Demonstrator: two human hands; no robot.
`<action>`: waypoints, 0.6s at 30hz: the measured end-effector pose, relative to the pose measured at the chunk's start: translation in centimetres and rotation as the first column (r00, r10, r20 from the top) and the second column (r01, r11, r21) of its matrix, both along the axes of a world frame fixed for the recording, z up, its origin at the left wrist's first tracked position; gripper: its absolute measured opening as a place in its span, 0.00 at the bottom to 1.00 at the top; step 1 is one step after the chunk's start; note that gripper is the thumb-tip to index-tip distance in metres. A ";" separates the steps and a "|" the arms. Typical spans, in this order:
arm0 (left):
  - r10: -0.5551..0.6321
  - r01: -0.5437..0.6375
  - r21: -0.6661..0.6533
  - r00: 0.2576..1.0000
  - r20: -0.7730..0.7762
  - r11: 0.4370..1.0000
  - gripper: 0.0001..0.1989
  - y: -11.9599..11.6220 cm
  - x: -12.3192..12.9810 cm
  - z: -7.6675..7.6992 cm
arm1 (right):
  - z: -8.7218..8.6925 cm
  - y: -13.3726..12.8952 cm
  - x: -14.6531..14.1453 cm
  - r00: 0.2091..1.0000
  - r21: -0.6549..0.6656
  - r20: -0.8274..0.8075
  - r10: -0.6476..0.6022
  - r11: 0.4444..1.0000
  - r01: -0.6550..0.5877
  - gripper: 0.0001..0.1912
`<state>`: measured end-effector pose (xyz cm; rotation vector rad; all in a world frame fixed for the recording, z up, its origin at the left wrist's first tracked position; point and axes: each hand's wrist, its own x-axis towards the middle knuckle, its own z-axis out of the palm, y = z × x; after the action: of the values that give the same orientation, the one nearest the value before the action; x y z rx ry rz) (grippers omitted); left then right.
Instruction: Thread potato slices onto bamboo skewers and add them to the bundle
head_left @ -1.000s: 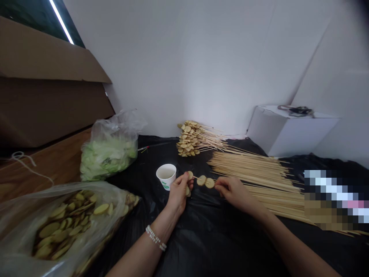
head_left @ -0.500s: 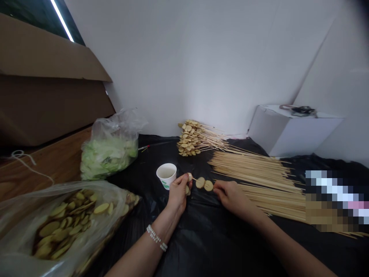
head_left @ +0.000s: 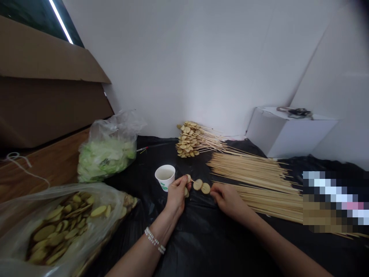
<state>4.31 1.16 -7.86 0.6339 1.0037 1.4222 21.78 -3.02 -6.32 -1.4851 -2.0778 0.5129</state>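
Note:
Two round potato slices [head_left: 197,184] sit threaded on a thin wooden skewer between my hands. My left hand [head_left: 177,194] is closed on further potato slices, one at the fingertips by the skewer's left end and another below the fingers. My right hand [head_left: 226,198] pinches the skewer just right of the threaded slices; its shaft is mostly hidden by the hand. Right behind my left hand stands a white paper cup [head_left: 165,177] with green print. To the left lies an open plastic bag of potato slices [head_left: 56,231].
Loose bare skewers [head_left: 250,171] lie in two rows on the right. Behind them is a pile of finished potato skewers [head_left: 188,140]. A bag of pale green vegetable [head_left: 108,156] stands at left, a white box [head_left: 288,130] at back right. Black plastic sheet [head_left: 190,246] covers the surface.
The two threaded slices and both hands appear shifted slightly left, along with the whole view. Both hands keep their grip.

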 end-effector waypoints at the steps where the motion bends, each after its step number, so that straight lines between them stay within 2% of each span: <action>1: -0.004 0.004 0.004 1.000 -0.003 1.000 0.15 0.0 0.0 0.0 | 0.0 0.0 0.0 1.000 -0.001 -0.015 0.003 1.000 -0.003 0.10; 7: -0.005 0.007 0.033 0.998 -0.059 0.999 0.15 0.0 0.0 -0.1 | -0.2 -0.2 -0.4 1.000 0.100 0.006 0.000 0.995 0.000 0.10; 12: -0.020 0.022 0.040 0.999 -0.051 0.999 0.16 -0.1 0.0 -0.1 | -0.4 -0.1 -0.5 0.998 0.017 -0.050 -0.023 1.000 0.024 0.09; 16: -0.028 0.031 0.044 0.998 -0.059 0.999 0.16 0.0 0.0 -0.3 | -0.4 -0.2 -0.6 0.998 0.066 -0.049 -0.035 0.997 0.038 0.10; 18: -0.031 0.035 0.051 0.997 -0.070 0.998 0.16 0.0 0.0 -0.3 | -0.4 -0.3 -0.7 0.997 0.048 -0.061 -0.036 0.998 0.039 0.10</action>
<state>4.29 1.14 -8.16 0.7388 1.0083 1.4091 21.11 -3.35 -6.68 -1.4600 -1.9982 0.4821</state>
